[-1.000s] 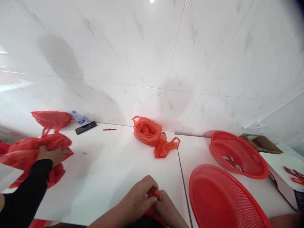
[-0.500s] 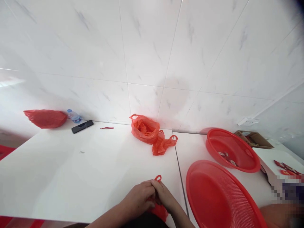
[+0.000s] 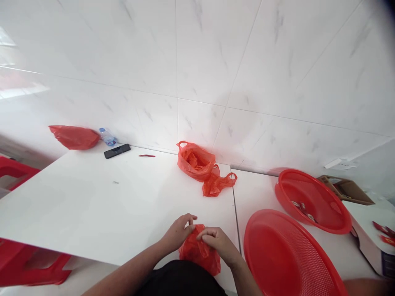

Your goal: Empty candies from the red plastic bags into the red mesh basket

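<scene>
Two bare hands of yours are at the top of a small red plastic bag (image 3: 202,257), which sits at the near edge of the white table (image 3: 92,205), right in front of your black clothes. Your left hand (image 3: 182,231) has bent fingers, with a gap between the thumb and the first finger, beside the top of the bag. Your right hand (image 3: 217,242) has its fingers curled over the other side of the top (you can't tell if they pinch the plastic). Farther back, by the wall, an open red carrier bag (image 3: 195,164) has a crumpled red bag (image 3: 214,185) touching it. To your right is a red mesh-sided basket (image 3: 274,246), and behind it a red basin (image 3: 321,199) with small packets inside.
</scene>
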Demonstrator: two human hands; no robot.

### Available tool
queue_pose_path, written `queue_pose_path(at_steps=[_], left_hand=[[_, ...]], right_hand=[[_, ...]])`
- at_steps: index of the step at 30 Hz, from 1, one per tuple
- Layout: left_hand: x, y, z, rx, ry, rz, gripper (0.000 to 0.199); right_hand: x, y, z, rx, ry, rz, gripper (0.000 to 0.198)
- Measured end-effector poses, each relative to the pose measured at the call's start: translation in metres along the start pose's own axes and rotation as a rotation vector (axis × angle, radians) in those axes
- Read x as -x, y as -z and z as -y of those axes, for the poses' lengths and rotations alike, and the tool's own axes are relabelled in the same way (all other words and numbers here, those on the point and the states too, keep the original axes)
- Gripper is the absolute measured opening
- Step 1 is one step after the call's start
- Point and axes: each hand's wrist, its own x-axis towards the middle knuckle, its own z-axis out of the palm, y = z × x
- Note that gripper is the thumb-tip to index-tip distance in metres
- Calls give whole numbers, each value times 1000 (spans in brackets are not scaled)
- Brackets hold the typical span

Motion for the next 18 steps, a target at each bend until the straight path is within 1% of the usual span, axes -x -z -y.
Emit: queue_pose_path(at_steps=[1, 3, 4, 5, 8, 10, 12, 14, 16, 18], left_hand=[[0, 1, 0, 29, 1, 30, 9], [1, 1, 0, 61, 9, 68, 12], [1, 1, 0, 62, 15, 71, 13], [2, 0, 0, 65, 20, 72, 12], [2, -3, 0, 67, 38, 67, 10], [2, -4, 0, 63, 46, 63, 10], [3, -4, 1, 54, 49, 70, 9], [4, -3, 2, 34, 51, 85, 9], [5, -2, 3, 3, 54, 101, 10], [5, 0, 4, -41, 48, 108, 10]], right_hand=[[-2, -2, 2, 13, 3, -8, 27], [-5, -4, 2, 60, 13, -68, 47], [-7, -5, 2, 114, 10, -115, 52], [-9, -5, 0, 191, -2, -169, 51], [-15, -8, -6, 399, -20, -322, 30], [-19, -11, -10, 393, -12, -355, 23], [-21, -14, -12, 273, -4, -345, 24], [-21, -16, -10, 99, -8, -309, 27], [-19, -17, -7, -143, -17, -254, 29], [-17, -15, -4, -409, -16, -204, 27]])
